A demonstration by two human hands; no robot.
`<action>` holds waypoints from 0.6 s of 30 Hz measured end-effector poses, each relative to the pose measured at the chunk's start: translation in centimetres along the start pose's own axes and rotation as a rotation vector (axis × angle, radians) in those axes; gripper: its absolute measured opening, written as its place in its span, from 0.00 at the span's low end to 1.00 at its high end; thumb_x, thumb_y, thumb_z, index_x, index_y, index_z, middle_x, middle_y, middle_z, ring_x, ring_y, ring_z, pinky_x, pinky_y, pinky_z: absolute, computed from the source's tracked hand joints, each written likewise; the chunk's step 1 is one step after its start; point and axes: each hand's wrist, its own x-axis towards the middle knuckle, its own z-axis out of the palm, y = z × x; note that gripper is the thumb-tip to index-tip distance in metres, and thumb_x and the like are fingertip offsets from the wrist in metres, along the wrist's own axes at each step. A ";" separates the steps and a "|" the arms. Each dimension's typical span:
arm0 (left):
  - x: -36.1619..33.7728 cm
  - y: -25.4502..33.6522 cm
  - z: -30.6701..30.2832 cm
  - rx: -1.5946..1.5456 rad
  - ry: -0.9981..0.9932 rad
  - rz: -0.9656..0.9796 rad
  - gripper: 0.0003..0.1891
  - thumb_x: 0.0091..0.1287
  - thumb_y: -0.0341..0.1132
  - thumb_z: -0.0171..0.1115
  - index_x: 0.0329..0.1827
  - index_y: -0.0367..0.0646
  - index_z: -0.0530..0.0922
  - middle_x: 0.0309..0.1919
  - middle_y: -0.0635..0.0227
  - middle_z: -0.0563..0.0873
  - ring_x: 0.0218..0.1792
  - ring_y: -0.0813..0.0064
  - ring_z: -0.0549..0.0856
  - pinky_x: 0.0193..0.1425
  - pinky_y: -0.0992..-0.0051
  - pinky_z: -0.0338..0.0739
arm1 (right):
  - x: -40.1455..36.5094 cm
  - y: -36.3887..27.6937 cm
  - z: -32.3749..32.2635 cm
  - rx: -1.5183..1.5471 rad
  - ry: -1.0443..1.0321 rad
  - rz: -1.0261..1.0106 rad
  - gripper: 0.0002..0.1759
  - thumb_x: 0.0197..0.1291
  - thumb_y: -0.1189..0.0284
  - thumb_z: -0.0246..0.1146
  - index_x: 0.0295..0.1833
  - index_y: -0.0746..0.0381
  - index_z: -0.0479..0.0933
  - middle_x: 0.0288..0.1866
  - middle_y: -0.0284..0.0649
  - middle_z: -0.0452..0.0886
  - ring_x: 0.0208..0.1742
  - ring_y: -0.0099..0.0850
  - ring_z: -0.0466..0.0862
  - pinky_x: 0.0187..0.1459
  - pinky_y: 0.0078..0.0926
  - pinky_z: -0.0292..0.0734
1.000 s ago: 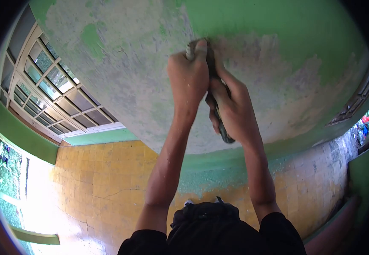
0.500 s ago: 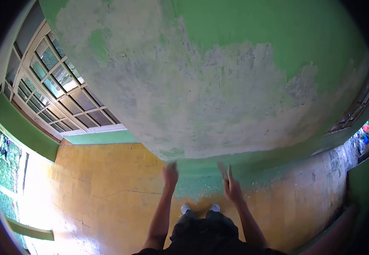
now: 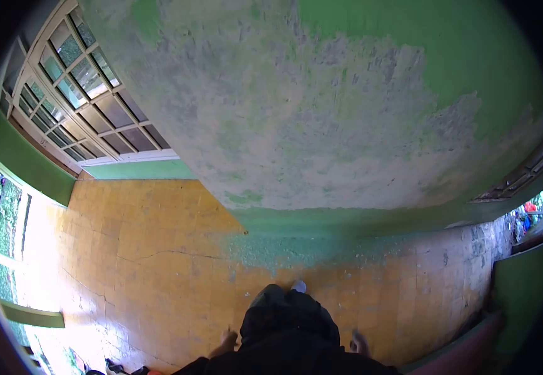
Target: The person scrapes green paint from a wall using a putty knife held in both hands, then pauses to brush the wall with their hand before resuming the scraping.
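My left hand [image 3: 226, 341] hangs low beside my left hip, its fingers curled. Whatever it may hold is too small to make out. On the other side, my right hand [image 3: 359, 343] is down by my right hip, closed around a greyish shape that I cannot name. Both hands are apart from the wall [image 3: 321, 131], where green paint surrounds a large bare, grey-white patch. Pale green flakes and dust [image 3: 284, 251] lie on the floor along the wall's foot.
Yellow tiles with a long crack cover the floor [image 3: 140, 237]. White-framed glass doors [image 3: 93, 81] stand at the left, near a low green wall [image 3: 27, 153]. Another low green wall [image 3: 525, 269] is at the right. Several dark items [image 3: 118, 367] lie at the lower left.
Both hands have dropped from in front of me to beside my hips. A blurred flat shape showed at the right hand before. My view has shifted, and one leg is now forward.
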 end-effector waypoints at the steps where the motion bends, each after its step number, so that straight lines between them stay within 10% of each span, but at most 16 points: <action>1: 4.4 0.6 -1.5 -0.788 0.075 -0.362 0.13 0.69 0.38 0.61 0.51 0.44 0.87 0.45 0.53 0.92 0.45 0.61 0.92 0.46 0.62 0.85 | 1.2 -2.8 1.0 0.000 -0.024 -0.092 0.38 0.71 0.36 0.53 0.36 0.64 0.82 0.19 0.41 0.78 0.20 0.39 0.81 0.27 0.43 0.77; 2: 9.2 2.5 -5.1 -0.958 0.124 -0.605 0.15 0.70 0.40 0.60 0.52 0.43 0.86 0.44 0.52 0.91 0.42 0.59 0.92 0.46 0.61 0.85 | 1.4 -7.0 1.8 0.012 -0.107 -0.184 0.39 0.70 0.35 0.54 0.37 0.64 0.82 0.16 0.42 0.74 0.19 0.41 0.81 0.28 0.43 0.77; 4: 16.9 2.9 -10.8 -0.714 0.461 -0.224 0.25 0.70 0.43 0.55 0.68 0.45 0.79 0.49 0.45 0.89 0.47 0.51 0.91 0.51 0.55 0.84 | -5.2 -18.6 2.8 -0.116 -0.084 -0.194 0.21 0.69 0.56 0.62 0.42 0.67 0.80 0.29 0.50 0.83 0.35 0.49 0.87 0.33 0.47 0.80; 6: 19.6 4.8 -19.7 -0.722 0.750 -0.051 0.18 0.71 0.40 0.53 0.56 0.42 0.85 0.46 0.42 0.88 0.49 0.43 0.89 0.50 0.50 0.83 | 3.9 -20.9 6.8 -0.283 -0.001 -0.696 0.37 0.76 0.38 0.47 0.38 0.64 0.77 0.17 0.42 0.78 0.18 0.38 0.82 0.24 0.42 0.76; 7: 21.2 5.5 -24.6 -0.535 0.700 0.059 0.18 0.72 0.40 0.52 0.51 0.38 0.85 0.44 0.41 0.88 0.48 0.41 0.88 0.50 0.48 0.82 | -4.4 -27.0 6.2 -0.111 -0.105 -0.559 0.20 0.71 0.64 0.59 0.61 0.64 0.79 0.23 0.44 0.81 0.17 0.35 0.79 0.21 0.38 0.72; 10: 22.7 8.1 -35.4 -0.426 1.027 0.375 0.18 0.72 0.42 0.53 0.44 0.36 0.85 0.42 0.40 0.88 0.46 0.39 0.87 0.51 0.46 0.81 | -11.5 -36.0 7.6 -0.236 -0.115 -0.889 0.32 0.68 0.68 0.56 0.79 0.57 0.69 0.26 0.45 0.83 0.18 0.30 0.80 0.21 0.34 0.73; 15: 11.1 14.0 -43.0 -1.227 0.880 0.431 0.18 0.74 0.44 0.56 0.46 0.37 0.86 0.37 0.47 0.90 0.41 0.47 0.90 0.50 0.55 0.82 | -18.5 -42.3 10.5 -0.084 -0.088 -1.042 0.38 0.64 0.73 0.60 0.81 0.55 0.66 0.24 0.37 0.79 0.20 0.25 0.79 0.25 0.30 0.76; 18: 8.9 15.9 -41.6 -1.439 0.505 0.375 0.22 0.75 0.46 0.56 0.60 0.36 0.82 0.52 0.61 0.88 0.39 0.71 0.89 0.42 0.67 0.87 | -16.2 -42.3 13.6 -0.061 0.043 -1.206 0.38 0.63 0.74 0.61 0.81 0.56 0.66 0.26 0.38 0.79 0.20 0.25 0.79 0.24 0.30 0.76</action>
